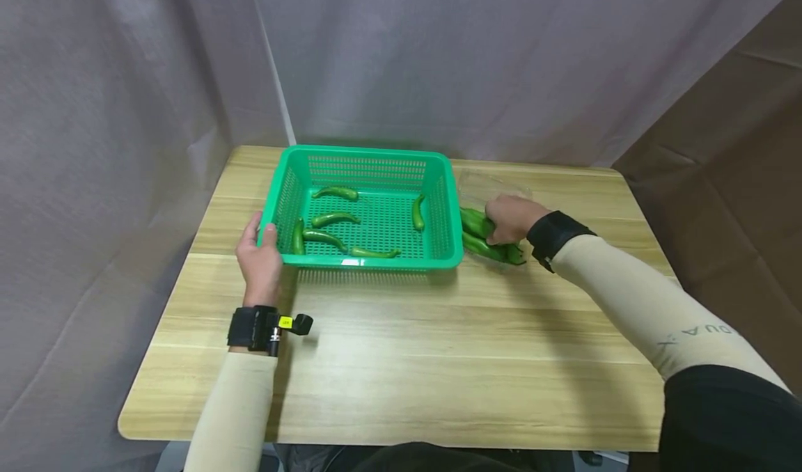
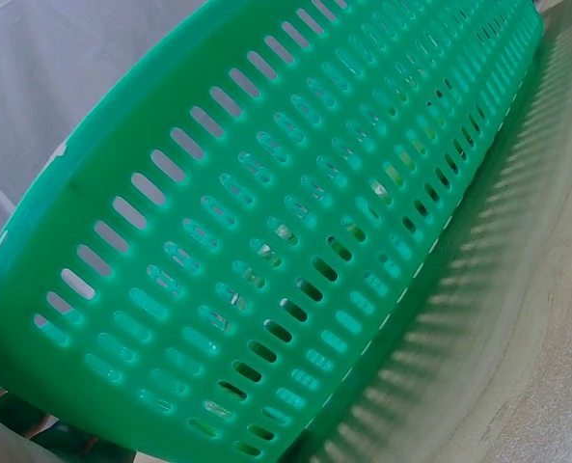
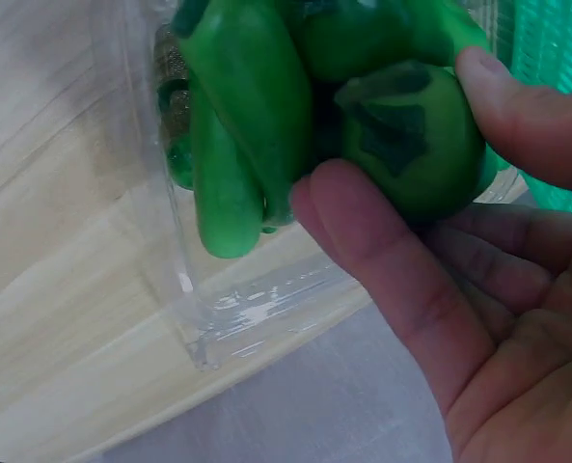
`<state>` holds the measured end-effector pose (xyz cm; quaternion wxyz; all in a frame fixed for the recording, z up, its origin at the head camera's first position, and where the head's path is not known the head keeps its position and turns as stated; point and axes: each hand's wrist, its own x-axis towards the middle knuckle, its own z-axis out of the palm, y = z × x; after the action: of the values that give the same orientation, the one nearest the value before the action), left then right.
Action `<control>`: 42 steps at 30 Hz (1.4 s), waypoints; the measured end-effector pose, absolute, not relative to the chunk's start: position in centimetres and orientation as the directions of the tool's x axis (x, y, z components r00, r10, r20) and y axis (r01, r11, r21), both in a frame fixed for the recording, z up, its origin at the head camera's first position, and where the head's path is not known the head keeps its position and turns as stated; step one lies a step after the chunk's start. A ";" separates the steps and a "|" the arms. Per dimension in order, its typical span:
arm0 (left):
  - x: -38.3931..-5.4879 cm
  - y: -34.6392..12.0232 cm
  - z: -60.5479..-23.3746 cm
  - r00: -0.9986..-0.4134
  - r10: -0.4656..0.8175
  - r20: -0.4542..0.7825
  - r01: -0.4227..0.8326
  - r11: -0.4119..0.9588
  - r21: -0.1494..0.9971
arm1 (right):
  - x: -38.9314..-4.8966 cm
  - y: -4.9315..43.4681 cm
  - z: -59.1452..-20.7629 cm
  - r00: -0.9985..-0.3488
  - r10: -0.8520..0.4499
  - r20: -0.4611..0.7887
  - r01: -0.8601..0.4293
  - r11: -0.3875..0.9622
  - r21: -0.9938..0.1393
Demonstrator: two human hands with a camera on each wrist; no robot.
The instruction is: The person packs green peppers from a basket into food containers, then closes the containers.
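My left hand (image 1: pixel 260 266) grips the left front corner of a green plastic basket (image 1: pixel 370 153), thumb at the rim. Slotted basket wall (image 2: pixel 218 222) fills most of the left wrist view. Several slim green chili peppers (image 1: pixel 335 218) lie apart on the basket floor. Right of the basket, my right hand (image 1: pixel 510 218) reaches into a clear plastic container (image 1: pixel 491 184). In the right wrist view its thumb and fingers pinch a plump green pepper (image 3: pixel 425 159) by the end with the dark green cap. More green peppers (image 3: pixel 257 96) lie beside it in the container.
The basket and container stand side by side on a light wooden table (image 1: pixel 401 360). Grey curtains (image 1: pixel 438 61) hang behind and to the left, and a brown one (image 1: pixel 727 179) on the right. A small device (image 1: pixel 294 324) juts from the left wrist strap.
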<state>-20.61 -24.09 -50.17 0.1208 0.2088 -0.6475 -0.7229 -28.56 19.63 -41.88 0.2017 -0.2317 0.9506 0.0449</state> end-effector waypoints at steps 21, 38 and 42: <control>-20.6 -24.6 -50.4 -0.879 -0.455 -0.143 -0.097 -0.124 0.988 | -29.4 19.7 -41.5 -0.803 -0.485 -0.347 -0.505 0.862 -0.036; -20.6 -24.1 -50.2 -0.878 -0.457 -0.138 -0.090 -0.127 0.988 | -30.0 19.1 -40.4 -0.795 -0.418 -0.439 -0.458 0.889 -0.017; -20.7 -23.9 -50.3 -0.879 -0.459 -0.131 -0.077 -0.134 0.988 | -30.6 17.9 -38.8 -0.807 -0.447 -0.387 -0.482 0.876 -0.008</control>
<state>-20.68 -23.92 -50.28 0.1319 0.2078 -0.6447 -0.7237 -30.58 17.87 -38.75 0.1920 -0.2445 0.9494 0.0453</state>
